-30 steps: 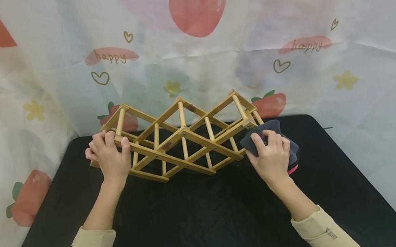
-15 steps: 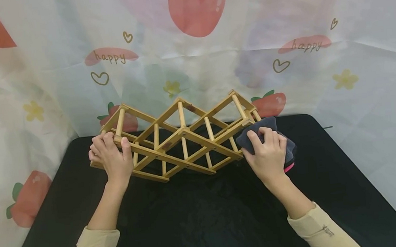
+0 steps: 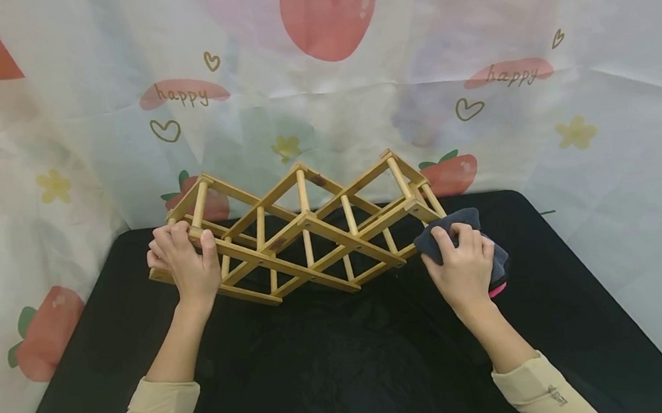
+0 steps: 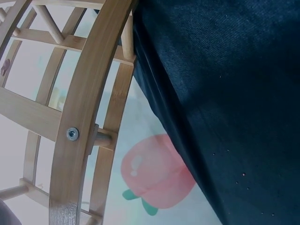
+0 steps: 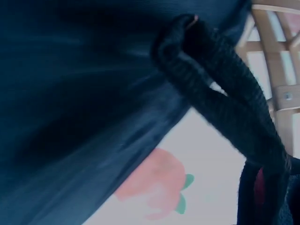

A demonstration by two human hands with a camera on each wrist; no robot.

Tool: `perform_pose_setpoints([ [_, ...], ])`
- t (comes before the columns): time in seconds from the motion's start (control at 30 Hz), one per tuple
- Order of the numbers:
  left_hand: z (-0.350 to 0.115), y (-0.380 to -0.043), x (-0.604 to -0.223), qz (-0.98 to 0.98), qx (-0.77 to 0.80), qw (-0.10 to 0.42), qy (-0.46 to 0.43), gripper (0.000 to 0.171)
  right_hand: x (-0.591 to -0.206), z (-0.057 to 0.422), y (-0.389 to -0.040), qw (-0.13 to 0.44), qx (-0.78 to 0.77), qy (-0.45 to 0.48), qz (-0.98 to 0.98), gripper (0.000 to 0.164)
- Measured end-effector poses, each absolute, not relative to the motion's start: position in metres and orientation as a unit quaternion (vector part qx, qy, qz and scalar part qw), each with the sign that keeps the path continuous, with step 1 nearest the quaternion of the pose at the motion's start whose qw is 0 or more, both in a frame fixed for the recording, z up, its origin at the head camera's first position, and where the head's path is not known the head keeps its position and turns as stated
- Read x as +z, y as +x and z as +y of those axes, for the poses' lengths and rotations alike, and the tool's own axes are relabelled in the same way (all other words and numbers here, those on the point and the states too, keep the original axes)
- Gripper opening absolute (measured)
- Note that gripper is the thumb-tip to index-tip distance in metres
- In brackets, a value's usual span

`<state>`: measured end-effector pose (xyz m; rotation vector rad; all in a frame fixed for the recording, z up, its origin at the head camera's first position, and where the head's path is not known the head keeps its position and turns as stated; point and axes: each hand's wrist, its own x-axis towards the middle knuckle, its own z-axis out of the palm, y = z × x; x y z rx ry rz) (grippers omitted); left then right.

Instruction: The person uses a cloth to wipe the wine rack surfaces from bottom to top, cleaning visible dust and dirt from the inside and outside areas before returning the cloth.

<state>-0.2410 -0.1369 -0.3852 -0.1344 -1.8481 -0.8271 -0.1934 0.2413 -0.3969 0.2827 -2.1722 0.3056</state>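
Note:
A folding wooden lattice rack [image 3: 306,222], made of crossed slats and round dowels, stands spread out on the black table. At its left end my left hand [image 3: 189,263] grips the front slat, thumb on the near side. My right hand [image 3: 462,267] holds a bunched dark grey cloth [image 3: 449,223] with a pink edge against the rack's right end. In the left wrist view the rack's slats [image 4: 89,93] and a screw head show close up. The right wrist view has a folded, blurred part of the cloth [image 5: 234,103] in front of the rack's end.
The black-covered table [image 3: 340,365] extends in front of the rack and to both sides. Behind it and at the sides hangs a pale curtain [image 3: 346,118] printed with fruit, hearts and the word happy.
My right hand with the cloth moved slightly left and up, then back right and down along the rack's end. The left hand keeps its grip and the rack stays in place.

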Motion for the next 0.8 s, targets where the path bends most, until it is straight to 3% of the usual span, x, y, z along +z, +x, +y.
perform_pose_setpoints([
  [0.3,-0.138,-0.242,-0.386,-0.768,-0.343,0.537,-0.069,0.060,-0.386,0.229,-0.194,0.465,0.130,0.136,-0.865,0.037],
  [0.53,-0.138,-0.244,-0.386,-0.768,-0.340,0.538,-0.072,0.058,-0.369,0.207,-0.196,0.484,0.127,0.159,-0.851,0.043],
  [0.8,-0.139,-0.245,-0.385,-0.768,-0.337,0.540,-0.073,0.058,-0.389,0.230,-0.194,0.460,0.133,0.119,-0.870,0.039],
])
